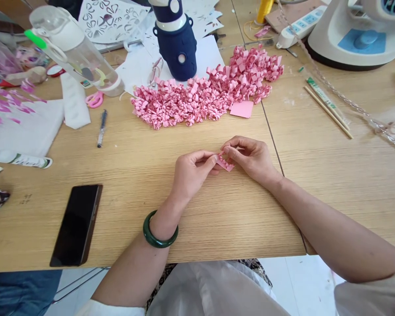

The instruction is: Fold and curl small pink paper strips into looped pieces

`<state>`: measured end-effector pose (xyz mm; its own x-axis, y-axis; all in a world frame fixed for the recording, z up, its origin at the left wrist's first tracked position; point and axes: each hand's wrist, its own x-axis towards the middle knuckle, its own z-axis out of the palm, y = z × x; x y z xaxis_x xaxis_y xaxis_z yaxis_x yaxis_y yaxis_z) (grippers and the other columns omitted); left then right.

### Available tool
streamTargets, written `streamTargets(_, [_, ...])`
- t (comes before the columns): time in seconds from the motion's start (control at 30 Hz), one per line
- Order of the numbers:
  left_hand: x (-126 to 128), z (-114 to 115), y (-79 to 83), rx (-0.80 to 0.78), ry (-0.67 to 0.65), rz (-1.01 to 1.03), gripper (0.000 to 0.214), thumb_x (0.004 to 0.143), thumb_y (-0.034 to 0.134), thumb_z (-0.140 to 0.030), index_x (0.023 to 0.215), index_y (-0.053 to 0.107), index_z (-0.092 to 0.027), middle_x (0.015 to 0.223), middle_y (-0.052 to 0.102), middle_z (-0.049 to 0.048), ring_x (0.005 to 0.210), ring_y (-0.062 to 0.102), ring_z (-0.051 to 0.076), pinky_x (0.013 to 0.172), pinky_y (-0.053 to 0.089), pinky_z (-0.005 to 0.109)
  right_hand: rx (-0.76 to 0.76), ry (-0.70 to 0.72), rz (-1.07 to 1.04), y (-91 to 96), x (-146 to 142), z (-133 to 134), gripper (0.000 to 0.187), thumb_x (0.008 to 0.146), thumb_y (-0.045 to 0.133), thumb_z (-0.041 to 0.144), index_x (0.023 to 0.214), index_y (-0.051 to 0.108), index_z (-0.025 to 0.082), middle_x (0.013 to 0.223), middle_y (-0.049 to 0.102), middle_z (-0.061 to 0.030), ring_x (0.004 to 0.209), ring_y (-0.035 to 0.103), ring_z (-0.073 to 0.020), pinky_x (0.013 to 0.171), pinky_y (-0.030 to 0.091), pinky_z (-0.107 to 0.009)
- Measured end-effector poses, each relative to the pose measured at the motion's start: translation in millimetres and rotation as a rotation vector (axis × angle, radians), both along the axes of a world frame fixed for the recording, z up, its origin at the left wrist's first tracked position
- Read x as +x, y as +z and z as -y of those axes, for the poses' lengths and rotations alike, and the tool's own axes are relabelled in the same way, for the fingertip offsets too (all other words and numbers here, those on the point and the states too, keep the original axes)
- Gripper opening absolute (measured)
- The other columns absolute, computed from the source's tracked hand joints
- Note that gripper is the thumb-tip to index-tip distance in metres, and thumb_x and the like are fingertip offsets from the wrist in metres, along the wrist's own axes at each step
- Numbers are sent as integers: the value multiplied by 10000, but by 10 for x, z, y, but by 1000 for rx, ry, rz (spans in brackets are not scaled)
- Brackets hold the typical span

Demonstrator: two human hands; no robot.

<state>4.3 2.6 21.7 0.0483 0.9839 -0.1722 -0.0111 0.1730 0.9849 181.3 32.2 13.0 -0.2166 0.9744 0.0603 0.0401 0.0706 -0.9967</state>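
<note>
Between my two hands is a small pink paper piece (225,164) with a row of curled bits along one edge. My left hand (193,172) pinches its left end between thumb and fingers. At the piece's upper edge, the thumb and forefinger of my right hand (250,156) are pressed together on its curled part. A long heap of pink paper curls (191,103) lies beyond my hands. Against the heap's near right side rests a flat pink paper square (242,109).
A dark blue bottle (176,48) stands behind the heap, and a clear bottle (82,57) at left. A phone (76,226), pen (102,128) and pink scissors (95,99) lie left. Wooden sticks (329,113), a power strip (301,27) and a white machine (352,35) are right.
</note>
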Motion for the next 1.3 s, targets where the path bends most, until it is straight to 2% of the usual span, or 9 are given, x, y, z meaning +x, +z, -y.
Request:
streamTargets(0.23, [3, 2, 27, -23, -111, -81, 209, 806, 799, -356, 773, 765, -153, 631, 715, 18, 513, 648, 112, 526, 549, 215, -1, 33, -12, 29, 2, 33, 273, 841, 779, 451, 819, 730, 183, 778, 733, -34, 677, 650, -142, 628, 539, -263])
streamTargets(0.33, [15, 6, 53, -26, -136, -77, 226, 800, 803, -352, 717, 739, -152, 586, 676, 3, 482, 610, 102, 506, 518, 215, -3, 0, -8, 50, 13, 41, 329, 869, 757, 518, 924, 753, 193, 814, 733, -38, 729, 664, -157, 692, 566, -284])
streamTargets(0.43, [36, -3, 69, -41, 16, 87, 250, 789, 821, -383, 827, 768, -141, 716, 740, 26, 590, 687, 121, 613, 592, 246, 60, -173, -34, 59, 33, 31, 406, 902, 705, 599, 1039, 737, 218, 925, 730, -48, 798, 663, -164, 742, 581, -297])
streamTargets(0.53, [54, -21, 61, -75, 183, 270, 306, 745, 855, -401, 875, 763, -140, 794, 763, 32, 671, 726, 131, 688, 631, 273, 74, -273, -32, 47, 42, 22, 440, 903, 681, 653, 871, 697, 214, 850, 690, -37, 724, 625, -154, 708, 571, -299])
streamTargets(0.6, [71, -25, 48, -103, 225, 344, 327, 714, 877, -405, 867, 755, -142, 796, 767, 29, 681, 730, 129, 702, 637, 274, 44, -232, -4, 33, 25, 31, 465, 870, 717, 660, 797, 680, 203, 780, 673, -27, 670, 603, -143, 675, 555, -291])
streamTargets(0.77, [166, 21, 19, -156, 156, 459, 329, 687, 906, -388, 866, 770, -148, 791, 778, 23, 674, 721, 112, 684, 634, 246, -7, -22, 2, -10, -67, 101, 432, 816, 790, 611, 931, 765, 196, 909, 764, -60, 747, 672, -169, 650, 555, -286])
streamTargets(1.03, [141, 51, -28, -34, 45, 141, 299, 809, 813, -432, 862, 786, -139, 775, 769, 41, 606, 689, 117, 635, 591, 247, -15, -87, -36, -7, -72, 87, 419, 780, 815, 606, 812, 756, 192, 855, 768, -56, 730, 684, -171, 676, 586, -297])
streamTargets(1.17, [63, 0, -16, 64, 139, 48, 272, 823, 800, -417, 917, 781, -163, 795, 757, 24, 610, 670, 105, 640, 581, 234, -21, -87, 24, -16, -59, 64, 462, 782, 799, 632, 812, 725, 176, 794, 729, -45, 613, 615, -133, 574, 533, -267])
streamTargets(1.3, [38, -43, 10, 86, 218, 101, 298, 775, 835, -435, 791, 746, -151, 734, 696, 3, 554, 592, 85, 565, 589, 236, 7, -52, 100, -33, -57, 76, 484, 814, 762, 647, 812, 705, 166, 741, 677, -30, 601, 567, -122, 549, 474, -257])
